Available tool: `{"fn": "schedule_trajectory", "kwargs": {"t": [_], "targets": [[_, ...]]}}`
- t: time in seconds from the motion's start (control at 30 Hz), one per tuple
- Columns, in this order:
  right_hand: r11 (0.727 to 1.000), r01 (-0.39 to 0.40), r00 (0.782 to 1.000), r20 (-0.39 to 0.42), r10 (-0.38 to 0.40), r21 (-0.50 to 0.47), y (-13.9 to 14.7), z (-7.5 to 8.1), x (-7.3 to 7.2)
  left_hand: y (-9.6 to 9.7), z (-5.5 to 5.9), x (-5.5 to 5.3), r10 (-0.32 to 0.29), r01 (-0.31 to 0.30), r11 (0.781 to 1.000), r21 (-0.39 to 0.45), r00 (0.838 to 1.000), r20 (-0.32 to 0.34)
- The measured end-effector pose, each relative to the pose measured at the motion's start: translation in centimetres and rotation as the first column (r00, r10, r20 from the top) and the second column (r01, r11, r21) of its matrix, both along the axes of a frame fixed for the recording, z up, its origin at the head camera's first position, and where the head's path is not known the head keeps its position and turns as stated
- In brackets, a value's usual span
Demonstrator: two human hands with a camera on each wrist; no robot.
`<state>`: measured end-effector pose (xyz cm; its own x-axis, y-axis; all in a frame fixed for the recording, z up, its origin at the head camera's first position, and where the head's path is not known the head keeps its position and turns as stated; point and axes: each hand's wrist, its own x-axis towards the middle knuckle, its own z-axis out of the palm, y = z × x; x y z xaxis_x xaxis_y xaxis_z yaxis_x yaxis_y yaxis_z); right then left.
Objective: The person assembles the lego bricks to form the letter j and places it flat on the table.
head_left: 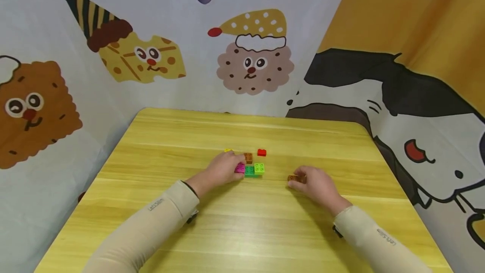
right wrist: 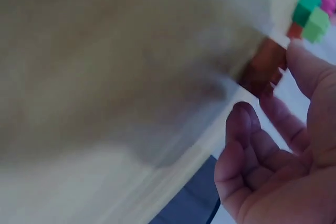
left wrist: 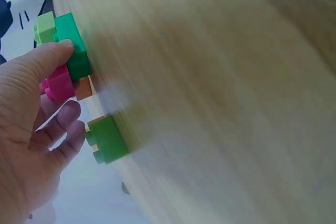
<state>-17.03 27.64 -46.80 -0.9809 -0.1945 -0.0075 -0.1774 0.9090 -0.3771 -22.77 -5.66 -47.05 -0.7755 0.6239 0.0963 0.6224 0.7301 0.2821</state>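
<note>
My left hand (head_left: 221,171) grips a small group of toy building bricks, its thumb on the side of a teal-green brick (left wrist: 73,48). A magenta brick (head_left: 240,168) and a lime-green brick (head_left: 259,168) sit on top of the green one, at opposite ends. To the right, apart from this group, my right hand (head_left: 317,185) pinches a brown brick (right wrist: 264,66) between thumb and finger at the tabletop. The fingertips behind the left-hand bricks are partly hidden.
Just behind the held group stands another brown brick (head_left: 248,157). A red brick (head_left: 262,152) lies farther back. A yellow brick (head_left: 227,150) shows partly past the left hand; a green brick (left wrist: 109,139) appears near that hand's fingers. The wooden table (head_left: 235,231) meets a cartoon-printed cloth behind.
</note>
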Motion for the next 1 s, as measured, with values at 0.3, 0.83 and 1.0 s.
{"fn": "schedule_trajectory", "kwargs": {"t": [0.3, 0.83, 1.0], "targets": [[0.999, -0.019, 0.999, -0.028, 0.021, 0.048, -1.6, 0.1, -0.3, -0.1, 0.1, -0.1, 0.004, -0.004, 1.000, 0.017, 1.000, 0.000], [0.983, -0.177, 0.984, 0.002, 0.177, -0.046, -6.2, 3.3, -3.8, 0.0, 0.4, 0.3, -0.016, 0.016, 0.999, 0.034, 1.000, 0.000], [0.968, -0.245, 0.969, 0.004, 0.246, -0.055, -7.1, 4.1, -4.2, -0.1, 0.2, 0.1, -0.013, 0.013, 1.000, 0.027, 1.000, -0.009]]}}
